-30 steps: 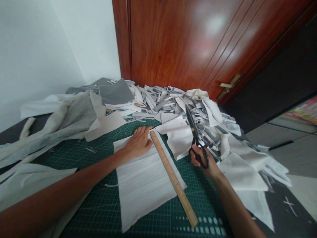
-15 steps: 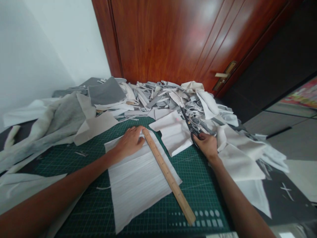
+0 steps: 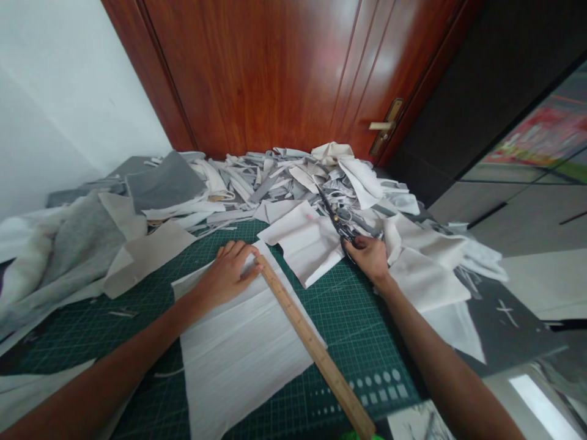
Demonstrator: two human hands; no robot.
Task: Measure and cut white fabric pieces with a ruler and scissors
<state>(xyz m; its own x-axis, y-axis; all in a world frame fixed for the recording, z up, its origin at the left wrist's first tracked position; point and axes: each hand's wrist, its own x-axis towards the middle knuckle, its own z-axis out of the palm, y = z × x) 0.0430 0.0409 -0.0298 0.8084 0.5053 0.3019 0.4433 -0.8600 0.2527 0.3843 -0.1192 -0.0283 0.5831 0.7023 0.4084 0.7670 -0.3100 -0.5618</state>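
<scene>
My left hand (image 3: 229,272) lies over the top of a white cloth piece (image 3: 243,348), its thumb and forefinger closed about the far end of a wooden ruler (image 3: 305,333). The ruler runs slantwise along the cloth's right side and extends past its lower edge. Black scissors (image 3: 337,220) are in my right hand (image 3: 369,260), blades pointing away towards the scrap pile. My fingers wrap the handles, which are partly hidden. Between the hands lies a smaller creased white cloth (image 3: 305,244). A green cutting mat (image 3: 353,324) is underneath.
Grey and white fabric scraps (image 3: 270,177) are heaped along the back, against a brown wooden door (image 3: 266,73). Larger cloths lie at left, including a fuzzy grey one (image 3: 87,238). Folded cream cloth (image 3: 426,263) sits beside my right wrist. A dark table surface (image 3: 499,330) extends right.
The whole view has shifted, so door, scraps and cloth appear further left. Both hands keep their holds, on the ruler and the scissors.
</scene>
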